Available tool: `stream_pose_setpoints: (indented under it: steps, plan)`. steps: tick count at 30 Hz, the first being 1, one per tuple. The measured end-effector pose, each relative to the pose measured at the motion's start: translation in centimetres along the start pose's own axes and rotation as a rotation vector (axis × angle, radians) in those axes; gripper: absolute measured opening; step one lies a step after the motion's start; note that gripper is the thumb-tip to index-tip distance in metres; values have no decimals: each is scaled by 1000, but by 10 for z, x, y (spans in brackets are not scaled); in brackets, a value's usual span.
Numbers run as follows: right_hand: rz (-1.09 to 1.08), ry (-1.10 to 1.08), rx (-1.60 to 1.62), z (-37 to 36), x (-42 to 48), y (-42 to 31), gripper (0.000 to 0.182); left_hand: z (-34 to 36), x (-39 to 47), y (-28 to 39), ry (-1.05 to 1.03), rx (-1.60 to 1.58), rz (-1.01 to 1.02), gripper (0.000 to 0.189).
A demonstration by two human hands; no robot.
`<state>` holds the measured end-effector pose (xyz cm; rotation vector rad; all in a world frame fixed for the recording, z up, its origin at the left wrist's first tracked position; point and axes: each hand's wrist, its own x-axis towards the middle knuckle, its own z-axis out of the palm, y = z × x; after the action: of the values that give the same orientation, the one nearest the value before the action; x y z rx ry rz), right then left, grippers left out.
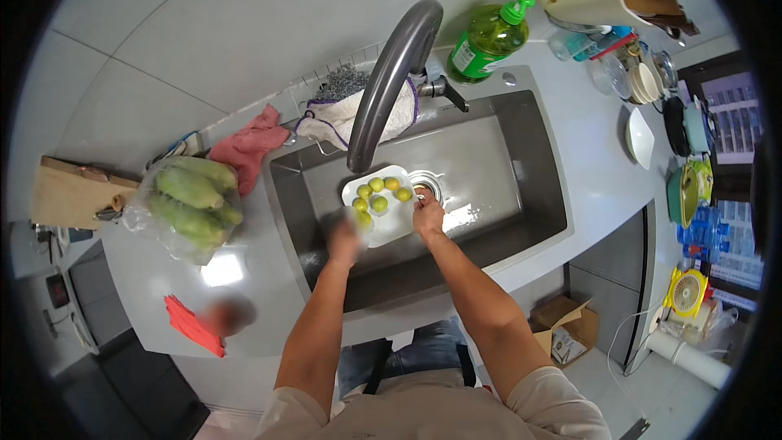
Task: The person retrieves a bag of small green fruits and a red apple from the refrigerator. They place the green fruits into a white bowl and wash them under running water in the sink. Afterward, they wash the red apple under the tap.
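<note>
A white rectangular tray with rounded corners is in or just above the left part of the steel sink basin. On it lie several small yellow-green citrus fruits, one of them more orange. My right hand grips the tray's right edge, close to the drain. At the lower left edge of the tray is my left hand; a blur covers its fingers, so its grip cannot be made out. The dark curved faucet arches over the tray's far side.
A green dish-soap bottle stands behind the sink. A white towel and a steel scourer lie by the faucet. Left are a bag of corn, a pink cloth and a red cloth. A white bowl stands right.
</note>
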<state>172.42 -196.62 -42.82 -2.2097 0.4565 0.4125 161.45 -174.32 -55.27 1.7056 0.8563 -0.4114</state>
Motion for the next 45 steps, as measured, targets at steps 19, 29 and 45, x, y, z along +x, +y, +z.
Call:
stream_pose_setpoints:
  steps: [19,29,45]
  plan:
    - [-451,142,864,-114,8,-165,40,41,-77,192,179,-137,383,26]
    - [-414,132,647,-101,29,-128,40,42,-60,131,168,-108,276,26]
    - [-331,-450,119,-18,-5,-65,24,18,-79,159,-44,-474,301,28]
